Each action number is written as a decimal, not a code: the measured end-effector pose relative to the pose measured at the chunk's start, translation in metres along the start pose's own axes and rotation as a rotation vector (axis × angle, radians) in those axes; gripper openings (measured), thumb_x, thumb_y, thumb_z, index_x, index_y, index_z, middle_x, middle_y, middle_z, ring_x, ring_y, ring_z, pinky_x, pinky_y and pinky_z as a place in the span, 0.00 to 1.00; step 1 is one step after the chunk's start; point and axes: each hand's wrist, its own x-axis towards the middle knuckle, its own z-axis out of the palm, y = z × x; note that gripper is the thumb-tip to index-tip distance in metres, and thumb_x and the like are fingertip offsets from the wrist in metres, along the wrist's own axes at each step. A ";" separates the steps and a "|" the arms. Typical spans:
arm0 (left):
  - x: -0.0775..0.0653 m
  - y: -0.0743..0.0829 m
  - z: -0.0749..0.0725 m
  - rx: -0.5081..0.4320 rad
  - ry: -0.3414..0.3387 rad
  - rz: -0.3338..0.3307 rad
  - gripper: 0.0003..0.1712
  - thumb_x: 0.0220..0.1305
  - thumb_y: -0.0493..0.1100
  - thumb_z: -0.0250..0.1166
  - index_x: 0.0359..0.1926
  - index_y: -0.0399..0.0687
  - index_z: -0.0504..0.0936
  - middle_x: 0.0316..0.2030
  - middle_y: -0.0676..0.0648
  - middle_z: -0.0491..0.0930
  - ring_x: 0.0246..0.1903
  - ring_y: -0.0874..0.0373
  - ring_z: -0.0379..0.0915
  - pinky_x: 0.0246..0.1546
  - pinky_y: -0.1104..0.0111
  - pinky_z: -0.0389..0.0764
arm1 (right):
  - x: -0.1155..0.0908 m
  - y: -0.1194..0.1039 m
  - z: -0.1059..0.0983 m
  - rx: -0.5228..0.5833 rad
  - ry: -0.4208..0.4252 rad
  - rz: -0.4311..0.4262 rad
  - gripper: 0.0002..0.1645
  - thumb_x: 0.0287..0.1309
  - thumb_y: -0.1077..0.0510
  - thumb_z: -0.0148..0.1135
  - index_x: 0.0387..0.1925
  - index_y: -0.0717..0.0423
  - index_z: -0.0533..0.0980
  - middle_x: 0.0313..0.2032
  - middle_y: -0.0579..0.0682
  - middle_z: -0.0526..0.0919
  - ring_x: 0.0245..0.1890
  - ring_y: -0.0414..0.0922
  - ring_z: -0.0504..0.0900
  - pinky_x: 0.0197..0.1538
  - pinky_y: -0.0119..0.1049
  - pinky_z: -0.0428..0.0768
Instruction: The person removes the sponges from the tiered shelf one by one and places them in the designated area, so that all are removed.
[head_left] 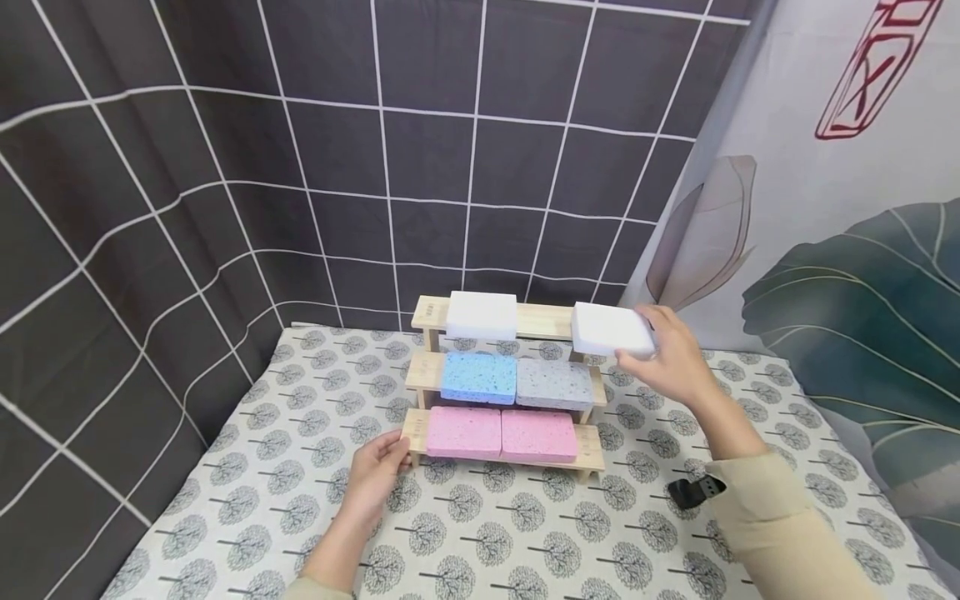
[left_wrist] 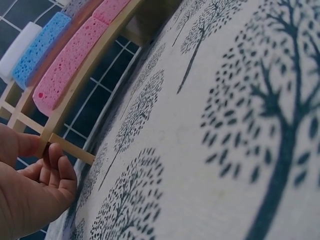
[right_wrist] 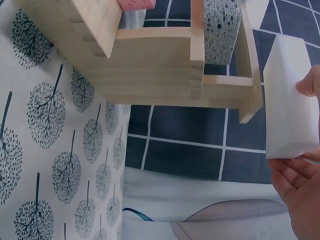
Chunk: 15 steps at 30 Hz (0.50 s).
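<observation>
A three-step wooden rack [head_left: 543,320] stands on the cloth. My left hand [head_left: 375,467] pinches the left end of its lowest step between thumb and fingers, also visible in the left wrist view. With my right hand [head_left: 671,354] I grip a white sponge [head_left: 611,328] at the right end of the top step. A narrow gap shows between this sponge and the rack in the right wrist view. Another white sponge [head_left: 482,314] lies on the top step, toward the left. Below it, a blue sponge [head_left: 478,377] and a grey sponge [head_left: 553,384] sit side by side. Two pink sponges [head_left: 463,432] fill the lowest step.
A tree-patterned cloth [head_left: 300,500] covers the table. Behind the rack hangs a dark curtain with white grid lines [head_left: 427,154]. A pale curtain with leaf prints [head_left: 825,192] hangs at the right. A black device [head_left: 693,492] is at my right wrist.
</observation>
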 end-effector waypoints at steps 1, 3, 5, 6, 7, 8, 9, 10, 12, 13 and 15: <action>0.000 0.000 0.000 -0.001 0.001 0.001 0.21 0.74 0.36 0.58 0.62 0.27 0.73 0.45 0.40 0.82 0.40 0.55 0.78 0.41 0.73 0.84 | -0.001 0.001 -0.001 0.001 0.004 -0.003 0.45 0.47 0.56 0.74 0.65 0.71 0.67 0.59 0.67 0.73 0.52 0.65 0.74 0.46 0.59 0.77; 0.000 0.000 0.000 -0.004 0.002 0.002 0.21 0.74 0.36 0.57 0.62 0.26 0.73 0.45 0.39 0.82 0.40 0.55 0.78 0.41 0.73 0.84 | -0.002 0.002 -0.002 0.003 0.012 -0.006 0.46 0.47 0.56 0.74 0.65 0.71 0.67 0.59 0.67 0.73 0.51 0.65 0.74 0.45 0.58 0.77; 0.000 0.000 0.000 -0.007 0.000 0.000 0.21 0.74 0.36 0.57 0.62 0.26 0.72 0.45 0.39 0.82 0.40 0.55 0.78 0.40 0.73 0.84 | -0.004 0.004 -0.003 0.002 0.020 -0.004 0.45 0.46 0.56 0.74 0.65 0.70 0.68 0.59 0.67 0.74 0.51 0.64 0.74 0.44 0.55 0.76; 0.000 0.000 0.000 -0.007 0.001 -0.002 0.21 0.74 0.35 0.57 0.62 0.26 0.72 0.45 0.39 0.82 0.39 0.55 0.78 0.40 0.74 0.84 | -0.004 0.005 -0.004 -0.003 0.023 -0.003 0.45 0.46 0.56 0.74 0.65 0.70 0.68 0.58 0.67 0.74 0.51 0.64 0.74 0.44 0.54 0.76; 0.000 0.000 0.000 -0.008 0.001 -0.004 0.21 0.74 0.35 0.57 0.62 0.26 0.72 0.45 0.40 0.82 0.39 0.55 0.78 0.40 0.74 0.84 | -0.005 0.006 -0.004 -0.005 0.027 0.001 0.45 0.46 0.56 0.74 0.65 0.71 0.68 0.58 0.67 0.74 0.51 0.64 0.74 0.44 0.54 0.76; 0.000 0.000 0.000 -0.008 0.001 -0.006 0.21 0.74 0.35 0.57 0.62 0.26 0.73 0.45 0.40 0.82 0.39 0.55 0.78 0.40 0.74 0.84 | -0.006 0.007 -0.005 -0.006 0.031 0.004 0.45 0.46 0.56 0.74 0.64 0.71 0.68 0.58 0.67 0.74 0.51 0.64 0.74 0.44 0.54 0.75; 0.000 0.001 0.000 -0.010 0.000 -0.007 0.21 0.74 0.35 0.57 0.62 0.26 0.73 0.44 0.40 0.82 0.39 0.55 0.78 0.40 0.73 0.84 | -0.007 0.007 -0.006 -0.006 0.033 0.007 0.45 0.46 0.56 0.73 0.64 0.71 0.68 0.58 0.67 0.74 0.51 0.64 0.74 0.45 0.55 0.75; 0.000 0.001 0.000 -0.011 0.000 -0.007 0.21 0.74 0.35 0.57 0.62 0.26 0.73 0.44 0.40 0.82 0.39 0.55 0.78 0.40 0.73 0.84 | -0.008 0.009 -0.006 -0.003 0.035 0.011 0.45 0.46 0.56 0.73 0.64 0.71 0.68 0.59 0.68 0.74 0.52 0.65 0.74 0.46 0.57 0.75; 0.000 0.001 0.000 -0.017 -0.002 -0.007 0.20 0.74 0.35 0.57 0.62 0.26 0.73 0.44 0.40 0.82 0.39 0.55 0.78 0.40 0.73 0.84 | -0.009 0.010 -0.008 -0.002 0.038 0.014 0.44 0.47 0.56 0.73 0.64 0.72 0.68 0.59 0.68 0.73 0.53 0.65 0.73 0.48 0.59 0.74; 0.001 0.002 0.000 -0.022 -0.005 -0.007 0.20 0.74 0.35 0.57 0.62 0.26 0.73 0.44 0.40 0.82 0.38 0.55 0.78 0.40 0.73 0.84 | -0.010 0.011 -0.009 0.001 0.039 0.016 0.44 0.47 0.56 0.73 0.64 0.72 0.68 0.59 0.68 0.73 0.53 0.65 0.73 0.49 0.59 0.74; 0.001 0.002 -0.001 -0.029 -0.010 -0.005 0.20 0.74 0.35 0.57 0.61 0.25 0.72 0.44 0.40 0.82 0.38 0.55 0.78 0.40 0.73 0.85 | -0.012 0.013 -0.011 -0.001 0.044 0.020 0.44 0.47 0.57 0.73 0.64 0.72 0.67 0.59 0.69 0.73 0.53 0.66 0.73 0.49 0.59 0.74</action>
